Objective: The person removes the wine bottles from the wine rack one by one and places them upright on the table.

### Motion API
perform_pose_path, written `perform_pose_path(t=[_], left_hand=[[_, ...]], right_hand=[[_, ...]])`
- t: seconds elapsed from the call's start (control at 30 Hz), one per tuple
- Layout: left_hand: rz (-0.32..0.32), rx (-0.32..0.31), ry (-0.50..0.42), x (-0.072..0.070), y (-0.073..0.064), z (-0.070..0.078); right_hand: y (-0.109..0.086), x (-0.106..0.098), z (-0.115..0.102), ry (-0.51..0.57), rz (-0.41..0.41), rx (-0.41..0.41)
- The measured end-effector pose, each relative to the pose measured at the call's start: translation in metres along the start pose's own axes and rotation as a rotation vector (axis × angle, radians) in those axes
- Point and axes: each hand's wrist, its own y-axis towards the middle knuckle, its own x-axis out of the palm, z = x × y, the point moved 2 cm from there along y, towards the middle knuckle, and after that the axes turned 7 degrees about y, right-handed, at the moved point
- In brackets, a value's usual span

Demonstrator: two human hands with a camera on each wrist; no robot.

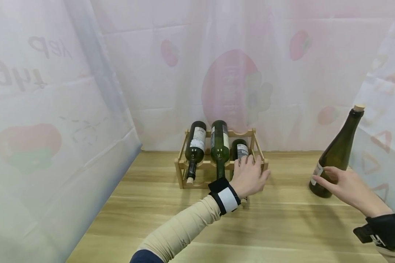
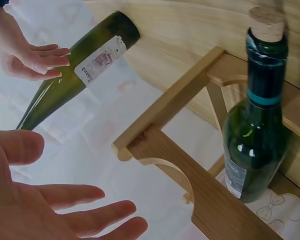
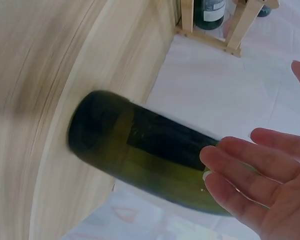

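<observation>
My left hand (image 1: pixel 250 177) is spread over the right part of a wooden wine rack (image 1: pixel 204 165), fingers extended and holding nothing. Beneath it lies a dark wine bottle (image 1: pixel 239 145), lower than the other two and partly hidden by the hand. In the left wrist view a corked green bottle (image 2: pixel 257 145) lies in the rack, apart from the fingers. At the right, a tall corked green wine bottle (image 1: pixel 339 153) stands on the table. My right hand (image 1: pixel 349 188) is beside its lower body, fingers loosely extended and not wrapped round it; in the right wrist view the fingertips (image 3: pixel 212 157) overlap the glass.
Two more wine bottles lie neck forward in the rack's upper row, a dark one (image 1: pixel 195 149) at the left and a green one (image 1: pixel 219 148) in the middle. Printed white sheeting (image 1: pixel 151 84) encloses the wooden tabletop (image 1: pixel 135 204) at the back and both sides.
</observation>
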Motion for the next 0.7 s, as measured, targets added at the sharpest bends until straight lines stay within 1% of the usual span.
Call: perform_pose_path(t=[0.23, 0.33, 0.43, 0.53, 0.67, 0.7], left_hand=[[-0.017, -0.004, -0.056, -0.003, -0.006, -0.010], [-0.010, -0.002, -0.061, -0.003, -0.008, -0.014], [-0.001, 0.002, -0.045, -0.001, -0.009, -0.017], [-0.004, 0.004, -0.029, -0.001, -0.009, -0.018], [-0.006, 0.001, -0.008, -0.001, -0.011, -0.020], [-0.011, -0.002, -0.003, 0.000, -0.012, -0.020]], right_hand=[[0.000, 0.006, -0.009, 0.040, 0.036, -0.056], [0.002, 0.009, -0.012, 0.041, 0.062, -0.089], [0.005, 0.011, -0.016, 0.018, 0.083, -0.118], [0.009, 0.014, -0.019, 0.022, 0.065, -0.120], [0.012, 0.019, -0.024, 0.043, 0.014, -0.109], [0.013, 0.020, -0.026, 0.045, 0.014, -0.112]])
